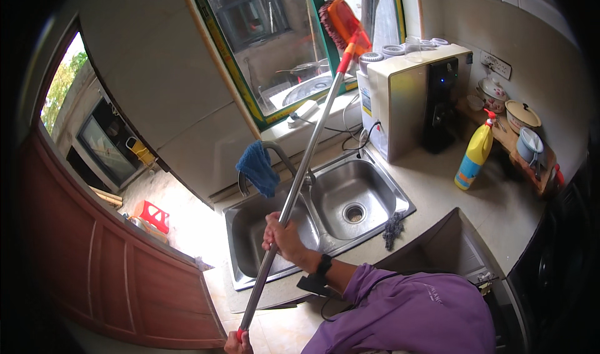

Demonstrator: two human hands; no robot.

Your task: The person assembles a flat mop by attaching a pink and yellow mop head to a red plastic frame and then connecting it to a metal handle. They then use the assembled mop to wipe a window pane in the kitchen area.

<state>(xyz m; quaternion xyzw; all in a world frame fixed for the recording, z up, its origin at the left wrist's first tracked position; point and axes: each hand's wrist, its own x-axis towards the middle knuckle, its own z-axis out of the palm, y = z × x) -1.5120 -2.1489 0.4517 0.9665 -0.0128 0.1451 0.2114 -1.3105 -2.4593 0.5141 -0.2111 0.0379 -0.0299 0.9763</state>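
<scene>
A long-handled mop (302, 160) with a metal pole slants across the view, from the bottom edge up to the window. Its orange-red head with a dark red fringed pad (337, 25) is raised in front of the window pane; whether it touches the glass I cannot tell. Halfway along the pole, above the left sink basin, my right hand (286, 236) is closed round it. My left hand (237, 343) grips the pole's lower end by a red piece, partly cut off by the bottom edge.
Below the window is a double sink (234, 247); a blue cloth (256, 166) hangs on its faucet (284, 157). Right of it stand a water dispenser (406, 97), a yellow bottle (475, 154) and pots (522, 116). A dark scrubber (393, 229) lies at the sink's edge. A red-brown door (112, 254) stands left.
</scene>
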